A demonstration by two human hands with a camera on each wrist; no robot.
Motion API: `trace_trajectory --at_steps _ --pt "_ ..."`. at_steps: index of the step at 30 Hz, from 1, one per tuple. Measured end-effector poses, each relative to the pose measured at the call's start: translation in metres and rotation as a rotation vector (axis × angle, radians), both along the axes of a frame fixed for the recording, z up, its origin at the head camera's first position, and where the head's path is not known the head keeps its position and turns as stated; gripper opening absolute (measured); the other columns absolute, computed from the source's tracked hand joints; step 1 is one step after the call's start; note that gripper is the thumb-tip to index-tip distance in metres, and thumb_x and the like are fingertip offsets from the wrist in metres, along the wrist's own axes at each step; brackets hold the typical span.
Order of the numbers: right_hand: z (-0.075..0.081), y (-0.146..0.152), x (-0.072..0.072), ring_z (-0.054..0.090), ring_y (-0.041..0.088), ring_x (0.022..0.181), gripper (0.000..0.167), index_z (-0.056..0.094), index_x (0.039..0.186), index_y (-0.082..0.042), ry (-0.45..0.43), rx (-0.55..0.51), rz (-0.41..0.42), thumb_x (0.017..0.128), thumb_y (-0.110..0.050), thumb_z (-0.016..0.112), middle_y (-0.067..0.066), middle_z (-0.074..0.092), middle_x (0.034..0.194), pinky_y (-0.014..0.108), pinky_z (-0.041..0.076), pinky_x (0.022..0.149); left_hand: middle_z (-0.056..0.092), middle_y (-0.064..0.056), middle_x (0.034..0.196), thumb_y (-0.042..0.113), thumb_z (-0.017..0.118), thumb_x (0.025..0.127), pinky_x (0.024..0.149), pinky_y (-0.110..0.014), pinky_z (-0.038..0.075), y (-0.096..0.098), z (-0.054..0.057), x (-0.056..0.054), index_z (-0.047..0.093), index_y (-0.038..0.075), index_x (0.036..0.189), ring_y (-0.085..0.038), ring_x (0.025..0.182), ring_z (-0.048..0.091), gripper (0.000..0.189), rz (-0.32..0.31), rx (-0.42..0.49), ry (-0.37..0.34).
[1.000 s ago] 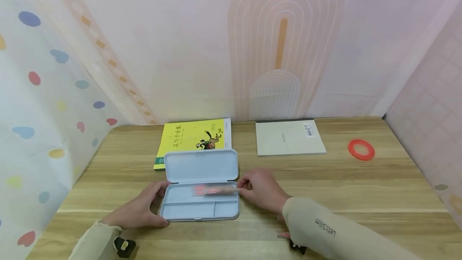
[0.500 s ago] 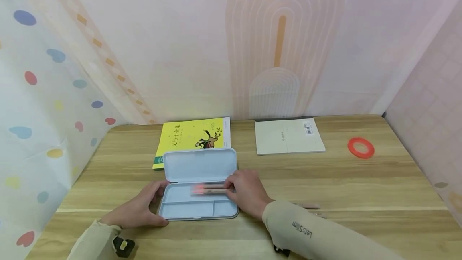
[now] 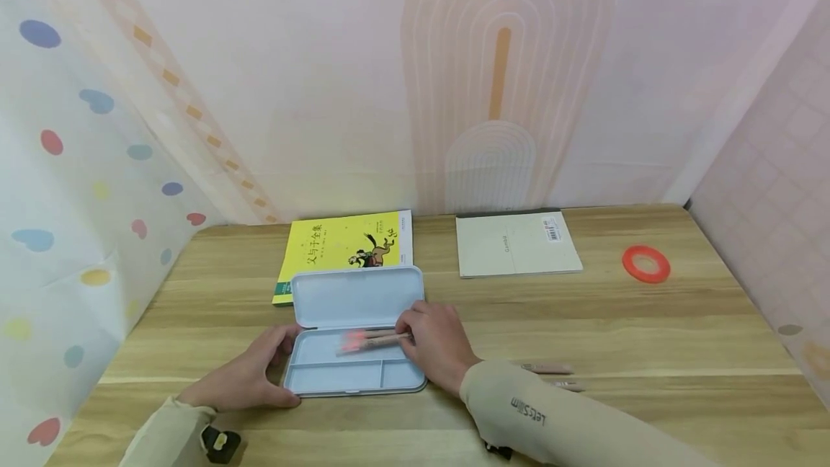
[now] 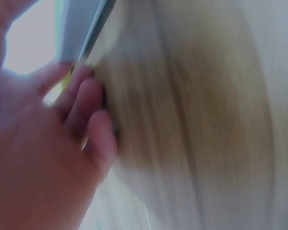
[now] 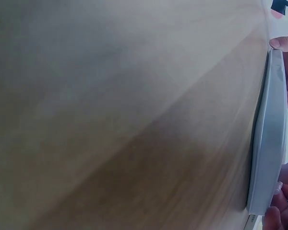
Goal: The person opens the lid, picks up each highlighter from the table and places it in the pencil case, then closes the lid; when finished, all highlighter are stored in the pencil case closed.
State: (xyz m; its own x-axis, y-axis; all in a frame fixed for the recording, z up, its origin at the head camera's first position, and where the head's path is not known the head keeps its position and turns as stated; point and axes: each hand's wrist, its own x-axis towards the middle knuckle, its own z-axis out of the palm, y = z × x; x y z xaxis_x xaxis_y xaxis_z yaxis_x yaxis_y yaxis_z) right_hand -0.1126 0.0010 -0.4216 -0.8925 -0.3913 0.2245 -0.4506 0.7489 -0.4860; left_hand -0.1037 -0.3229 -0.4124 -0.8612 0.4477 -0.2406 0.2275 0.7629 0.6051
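A pale blue pencil case (image 3: 333,378) lies with its lid raised, a long compartment at the back and two smaller ones in front. My left hand (image 3: 243,373) holds its left end, thumb at the front corner and fingers by the hinge corner. My right hand (image 3: 441,344), over the case's right end, pinches slim pale-brown pencils (image 3: 382,341) with blurred pink ends, at least two. They lie over or in the back compartment; whether they touch its floor I cannot tell. In the right wrist view the case's side (image 5: 269,139) shows, with fingers at its edge.
Two slim pale-brown sticks, one a pencil-like piece (image 3: 547,368), lie by the right sleeve, partly hidden. A yellow book (image 3: 324,243) sits behind the lid. Further right are a pale notebook (image 3: 512,247) and a red ring (image 3: 629,265). A patterned cloth wall (image 3: 324,92) bounds the table's back.
My right hand has moved left over the case's right end, with the pencils in its fingers. The sticks on the table have come out from behind the sleeve. My left hand stays put.
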Motion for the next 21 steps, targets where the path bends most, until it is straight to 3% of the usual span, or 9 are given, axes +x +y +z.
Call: trace_trajectory --at_steps 6,10,13,21 --pt "0.001 -0.001 0.002 0.049 0.009 0.078 0.006 0.073 0.085 -0.019 0.016 0.021 0.023 0.085 -0.024 0.076 -0.009 0.059 0.082 0.028 0.036 0.078 0.042 -0.010 0.123 0.042 0.086 0.071 0.091 -0.023 0.038 0.000 0.000 0.000 0.035 0.003 0.140 -0.025 0.111 0.039 0.094 0.000 0.007 0.005" --pt "0.002 0.004 0.004 0.051 0.009 0.080 0.005 0.073 0.086 -0.019 0.012 0.006 0.035 0.086 -0.023 0.075 -0.009 0.060 0.084 0.031 0.042 0.084 0.042 -0.010 0.124 0.042 0.086 0.071 0.092 -0.023 0.038 0.000 0.000 0.001 0.035 0.003 0.141 -0.025 0.112 0.039 0.094 0.000 0.006 0.005" --pt "0.003 0.010 0.004 0.055 0.009 0.083 0.005 0.073 0.089 -0.017 -0.025 -0.047 0.036 0.087 -0.021 0.074 -0.007 0.062 0.088 0.033 0.046 0.088 0.042 -0.009 0.123 0.041 0.086 0.071 0.092 -0.023 0.039 -0.001 -0.001 0.001 0.035 0.003 0.141 -0.022 0.111 0.039 0.094 -0.003 0.012 0.013" --pt "0.010 0.026 0.001 0.058 0.015 0.088 0.008 0.071 0.097 -0.012 -0.163 -0.185 0.030 0.090 -0.016 0.070 -0.001 0.067 0.096 0.029 0.049 0.081 0.042 -0.009 0.122 0.040 0.086 0.071 0.091 -0.022 0.039 -0.001 -0.002 0.002 0.035 0.002 0.140 -0.022 0.110 0.039 0.094 -0.001 0.020 0.020"
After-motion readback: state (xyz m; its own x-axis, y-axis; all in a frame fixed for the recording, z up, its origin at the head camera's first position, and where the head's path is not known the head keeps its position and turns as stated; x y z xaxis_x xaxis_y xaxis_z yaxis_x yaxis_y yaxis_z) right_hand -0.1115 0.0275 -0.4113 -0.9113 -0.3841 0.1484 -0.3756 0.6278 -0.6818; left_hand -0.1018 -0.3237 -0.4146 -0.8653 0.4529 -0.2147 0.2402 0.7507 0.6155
